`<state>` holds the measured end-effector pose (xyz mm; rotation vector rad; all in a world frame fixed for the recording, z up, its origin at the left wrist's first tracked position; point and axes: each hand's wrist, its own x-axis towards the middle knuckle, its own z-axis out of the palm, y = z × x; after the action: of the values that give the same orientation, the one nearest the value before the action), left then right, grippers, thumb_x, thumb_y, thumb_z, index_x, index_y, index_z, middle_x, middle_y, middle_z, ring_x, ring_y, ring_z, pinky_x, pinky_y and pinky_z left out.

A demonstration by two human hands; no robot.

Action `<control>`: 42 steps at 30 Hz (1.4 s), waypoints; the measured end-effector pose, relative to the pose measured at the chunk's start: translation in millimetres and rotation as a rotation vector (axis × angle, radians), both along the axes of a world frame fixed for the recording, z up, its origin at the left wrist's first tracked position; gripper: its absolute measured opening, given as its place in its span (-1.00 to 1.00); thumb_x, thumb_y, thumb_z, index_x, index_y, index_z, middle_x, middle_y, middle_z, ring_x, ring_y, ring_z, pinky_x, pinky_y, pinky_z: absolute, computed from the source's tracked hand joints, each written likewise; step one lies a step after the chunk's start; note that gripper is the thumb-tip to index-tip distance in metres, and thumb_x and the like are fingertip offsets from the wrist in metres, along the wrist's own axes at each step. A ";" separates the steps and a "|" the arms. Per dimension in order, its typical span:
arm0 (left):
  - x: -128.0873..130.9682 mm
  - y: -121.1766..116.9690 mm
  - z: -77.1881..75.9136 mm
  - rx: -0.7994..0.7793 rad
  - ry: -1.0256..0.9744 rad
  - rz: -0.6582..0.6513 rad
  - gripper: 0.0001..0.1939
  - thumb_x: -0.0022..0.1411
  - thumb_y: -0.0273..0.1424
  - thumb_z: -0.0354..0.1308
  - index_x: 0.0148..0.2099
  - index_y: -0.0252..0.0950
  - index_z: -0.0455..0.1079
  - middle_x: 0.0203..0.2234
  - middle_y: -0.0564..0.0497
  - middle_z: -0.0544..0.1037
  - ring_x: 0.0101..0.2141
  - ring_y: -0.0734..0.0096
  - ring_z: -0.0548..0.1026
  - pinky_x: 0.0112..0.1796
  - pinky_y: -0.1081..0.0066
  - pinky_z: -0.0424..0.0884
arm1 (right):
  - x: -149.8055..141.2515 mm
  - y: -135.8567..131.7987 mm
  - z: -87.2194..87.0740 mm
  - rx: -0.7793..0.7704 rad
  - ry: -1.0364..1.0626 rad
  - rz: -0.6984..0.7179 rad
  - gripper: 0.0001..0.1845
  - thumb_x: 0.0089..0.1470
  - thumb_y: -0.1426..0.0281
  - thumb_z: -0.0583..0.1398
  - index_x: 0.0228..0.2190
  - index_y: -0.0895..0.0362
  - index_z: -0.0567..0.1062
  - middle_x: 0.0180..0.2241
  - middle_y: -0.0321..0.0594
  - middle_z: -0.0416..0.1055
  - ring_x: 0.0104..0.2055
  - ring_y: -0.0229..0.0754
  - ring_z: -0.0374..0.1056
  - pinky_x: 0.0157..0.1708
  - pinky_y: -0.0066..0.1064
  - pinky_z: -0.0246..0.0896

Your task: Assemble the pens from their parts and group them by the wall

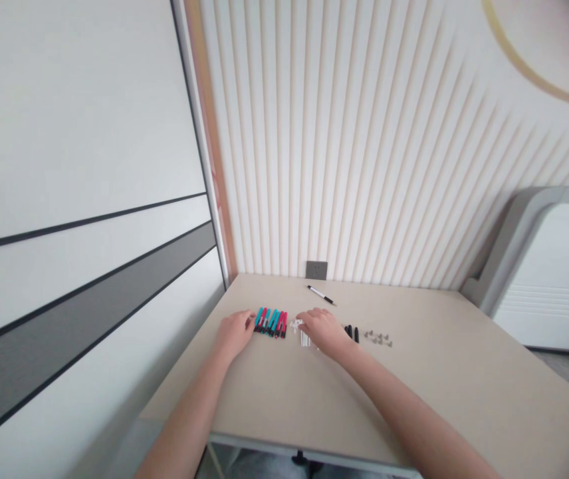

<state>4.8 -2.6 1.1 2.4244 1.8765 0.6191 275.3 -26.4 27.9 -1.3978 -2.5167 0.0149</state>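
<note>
A row of teal and red pen barrels with black ends (271,322) lies on the light table. My left hand (234,330) rests at the row's left end, fingers loosely curved with a gap between them; I see nothing held. Right of the row, my right hand (325,330) reaches down with fingers bent together over small white pieces (294,324); what lies between its fingertips is too small to make out. White sticks (305,338) lie partly under that hand. Just past it are black pen caps or barrels (353,333), partly covered by the hand.
Several small greyish pieces (378,338) are spread to the right on the table (284,392). An assembled white-and-black pen (321,295) lies farther back, near a dark wall socket (316,269). A white panel (185,319) stands along the left, a ribbed wall behind.
</note>
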 end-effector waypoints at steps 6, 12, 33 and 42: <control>1.6 1.4 4.0 0.105 -0.023 -0.034 -0.79 0.34 -0.44 -0.01 -0.16 -0.26 0.47 -0.31 -0.03 0.62 -0.34 0.32 0.54 -0.29 0.41 0.32 | 69.2 -21.0 -5.2 0.071 0.137 0.027 -0.70 0.33 0.32 0.03 -0.26 0.11 0.55 -0.31 -0.15 0.50 -0.20 -0.12 0.37 -0.11 -0.30 0.19; 32.7 -9.0 16.1 0.243 0.041 -0.233 -0.72 0.42 -0.43 -0.11 -0.08 -0.29 0.44 -0.22 -0.10 0.59 -0.18 0.25 0.51 -0.14 0.29 0.29 | 94.5 -46.4 -24.9 0.065 0.166 0.026 -0.75 0.28 0.37 0.08 -0.27 0.06 0.58 -0.25 -0.15 0.46 -0.16 -0.11 0.33 -0.14 -0.29 0.19; 136.2 -50.4 7.6 0.278 0.256 -0.692 -0.77 0.41 -0.47 -0.03 -0.19 -0.27 0.46 -0.44 -0.03 0.51 -0.32 0.29 0.47 -0.23 0.29 0.30 | 84.2 -54.3 -18.2 0.015 0.274 0.082 -0.85 0.23 0.46 0.10 -0.23 0.10 0.47 -0.24 -0.17 0.46 -0.15 -0.12 0.34 -0.10 -0.31 0.18; 112.6 -39.2 13.8 0.277 0.069 -0.568 -0.74 0.44 -0.39 -0.06 -0.14 -0.27 0.47 -0.31 -0.07 0.60 -0.25 0.27 0.51 -0.14 0.28 0.33 | 80.6 -55.2 -19.6 -0.037 0.305 0.041 -0.66 0.28 0.49 -0.05 -0.02 0.10 0.41 -0.19 -0.14 0.43 -0.20 -0.16 0.40 -0.16 -0.38 0.24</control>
<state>117.4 -41.9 14.8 2.9868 1.0701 0.7917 355.8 -81.6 8.3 -1.2495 -2.3010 0.2636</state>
